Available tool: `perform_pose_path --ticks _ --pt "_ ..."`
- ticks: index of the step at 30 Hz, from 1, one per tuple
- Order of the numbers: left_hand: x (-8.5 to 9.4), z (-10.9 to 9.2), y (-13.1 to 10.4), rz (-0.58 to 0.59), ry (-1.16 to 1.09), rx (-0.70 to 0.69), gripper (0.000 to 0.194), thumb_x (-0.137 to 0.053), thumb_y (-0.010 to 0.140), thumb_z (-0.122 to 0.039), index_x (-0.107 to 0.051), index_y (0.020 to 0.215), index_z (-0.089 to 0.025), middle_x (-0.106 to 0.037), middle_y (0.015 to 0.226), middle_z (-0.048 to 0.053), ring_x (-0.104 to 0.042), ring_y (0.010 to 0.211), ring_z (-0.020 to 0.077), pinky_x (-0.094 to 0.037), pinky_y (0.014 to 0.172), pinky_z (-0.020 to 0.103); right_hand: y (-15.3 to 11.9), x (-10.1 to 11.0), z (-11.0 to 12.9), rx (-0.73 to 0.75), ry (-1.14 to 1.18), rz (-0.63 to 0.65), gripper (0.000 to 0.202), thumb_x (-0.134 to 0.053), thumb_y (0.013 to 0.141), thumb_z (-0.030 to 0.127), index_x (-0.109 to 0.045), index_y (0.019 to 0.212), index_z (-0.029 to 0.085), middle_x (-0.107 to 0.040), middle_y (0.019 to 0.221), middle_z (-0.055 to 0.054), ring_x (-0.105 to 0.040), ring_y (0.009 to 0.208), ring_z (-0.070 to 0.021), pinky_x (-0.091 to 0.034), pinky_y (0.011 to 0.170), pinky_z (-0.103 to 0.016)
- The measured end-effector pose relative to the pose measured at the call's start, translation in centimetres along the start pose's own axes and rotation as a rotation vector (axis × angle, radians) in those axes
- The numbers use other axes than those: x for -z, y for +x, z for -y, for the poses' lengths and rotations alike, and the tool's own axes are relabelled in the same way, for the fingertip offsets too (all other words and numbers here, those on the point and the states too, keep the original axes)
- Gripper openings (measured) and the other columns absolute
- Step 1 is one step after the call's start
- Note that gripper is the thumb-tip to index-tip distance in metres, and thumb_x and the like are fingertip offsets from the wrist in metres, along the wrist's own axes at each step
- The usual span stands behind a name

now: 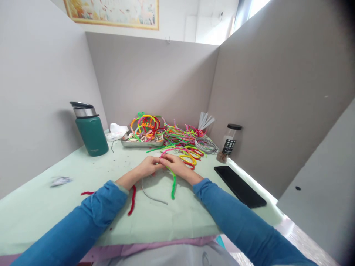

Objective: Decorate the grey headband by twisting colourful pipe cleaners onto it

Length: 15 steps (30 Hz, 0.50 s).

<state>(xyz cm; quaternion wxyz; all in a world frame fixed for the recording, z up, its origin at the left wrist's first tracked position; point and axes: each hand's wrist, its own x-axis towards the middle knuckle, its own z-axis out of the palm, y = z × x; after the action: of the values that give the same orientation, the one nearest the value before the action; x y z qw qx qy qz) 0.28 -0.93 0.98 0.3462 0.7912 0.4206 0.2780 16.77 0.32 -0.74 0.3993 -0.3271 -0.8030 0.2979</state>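
My left hand (149, 165) and my right hand (175, 165) meet over the middle of the table, fingertips pinched together. Between them they grip a fuzzy pipe cleaner (173, 188), whose bright green end hangs below my right hand. Pink and yellow fuzzy stems (189, 155) loop out just beyond my fingers; whether they join the held one I cannot tell. A thin grey wire (154, 198) curves down from beneath my left hand, its upper end hidden. By my left wrist lies a short red pipe cleaner (132, 203).
A metal tray (142, 144) holds bent pipe-cleaner rings and small pieces. Beside it are a pile of coloured pipe cleaners (180, 136) and coiled grey wire (207, 146). A green bottle (93, 136) stands left; a black-capped jar (229, 144) and a black phone (239, 186) are right. Partitions (152, 74) enclose the table.
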Motion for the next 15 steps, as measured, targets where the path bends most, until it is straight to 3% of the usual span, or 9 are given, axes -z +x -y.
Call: perform_pose_path --ticks 8,15 --pt "-0.15 0.52 0.2 0.023 -0.044 0.019 0.037 -0.056 0.07 -0.045 -0.067 0.086 -0.013 -0.056 0.063 -0.001 -0.041 0.045 0.0062 -0.037 0.041 0.017 0.14 -0.14 -0.02 -0.093 0.17 -0.119 0.019 -0.049 0.079 0.03 -0.062 0.084 0.017 -0.062 0.085 -0.002 -0.055 0.082 -0.0145 -0.041 0.076 -0.027" --pt "-0.23 0.27 0.16 0.023 -0.1 -0.008 0.039 -0.053 0.072 -0.048 -0.065 0.086 -0.014 -0.062 0.076 0.003 -0.045 0.052 0.0083 -0.038 0.04 0.017 0.32 -0.12 -0.5 -0.169 0.074 -0.202 0.019 -0.05 0.077 0.031 -0.062 0.076 0.017 -0.061 0.07 0.0 -0.054 0.067 -0.0133 -0.039 0.062 -0.025"
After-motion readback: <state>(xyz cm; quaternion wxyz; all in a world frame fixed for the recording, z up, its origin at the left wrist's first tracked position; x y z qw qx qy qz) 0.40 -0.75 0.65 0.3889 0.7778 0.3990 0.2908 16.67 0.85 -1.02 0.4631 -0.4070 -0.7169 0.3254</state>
